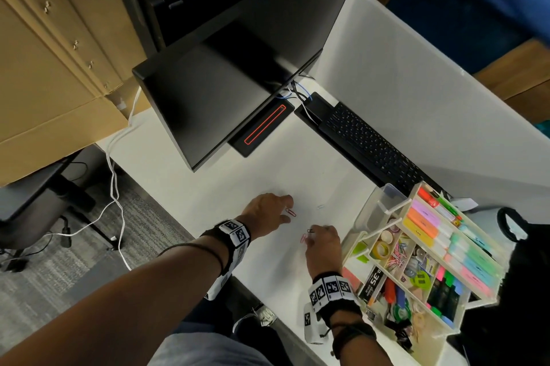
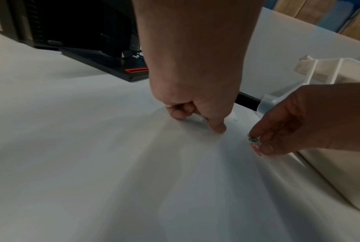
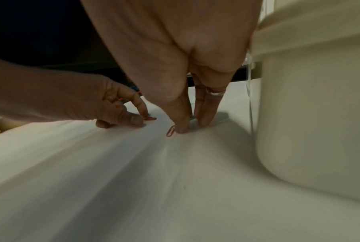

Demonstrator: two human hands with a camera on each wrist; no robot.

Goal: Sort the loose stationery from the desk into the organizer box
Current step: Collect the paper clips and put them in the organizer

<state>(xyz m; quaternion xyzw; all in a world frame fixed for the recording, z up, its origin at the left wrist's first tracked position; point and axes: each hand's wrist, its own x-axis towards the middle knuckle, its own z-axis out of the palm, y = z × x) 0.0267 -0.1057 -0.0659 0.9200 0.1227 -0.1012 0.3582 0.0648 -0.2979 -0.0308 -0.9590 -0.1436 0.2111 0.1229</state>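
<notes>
A red paper clip (image 1: 290,212) lies on the white desk (image 1: 226,181), and my left hand (image 1: 288,210) pinches it between index finger and thumb. In the right wrist view the red paper clip (image 3: 150,118) sticks out from those fingertips. My right hand (image 1: 311,235) pinches a dark green paper clip (image 1: 310,230) at its fingertips while its thumb touches a pink paper clip (image 1: 303,238) lying flat. A pale clip (image 1: 320,206) lies loose beyond both hands. The organizer box (image 1: 354,246) stands just right of my right hand, filled with highlighters, tape rolls and clips.
A black monitor (image 1: 226,91) and its base (image 1: 262,130) stand at the back of the desk. A black keyboard (image 1: 369,142) runs toward the organizer box. A clear plastic cup (image 1: 384,202) sits at the box's far corner. The desk's near edge is close to my wrists.
</notes>
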